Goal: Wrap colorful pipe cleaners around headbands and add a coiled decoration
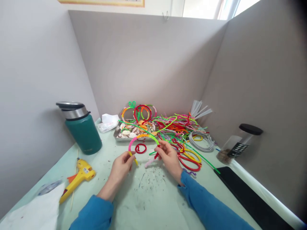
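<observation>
Left hand [122, 167] and right hand [170, 158] both pinch the multicoloured arch [143, 136], up over a speckled pale-green table [146, 204], grey partitions [148, 64] walling its far and side edges!

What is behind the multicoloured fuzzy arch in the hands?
Behind the multicoloured fuzzy arch sits a silver metal tray of pale and orange seashells; a red fuzzy coil shows through the arch's opening. Part of the tray's edge is hidden by the arch.

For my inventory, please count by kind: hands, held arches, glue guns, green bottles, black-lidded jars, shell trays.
Hands: 2 (left hand, right hand)
Held arch: 1
Glue gun: 1
Green bottle: 1
Black-lidded jar: 1
Shell tray: 1
Total: 7
</observation>
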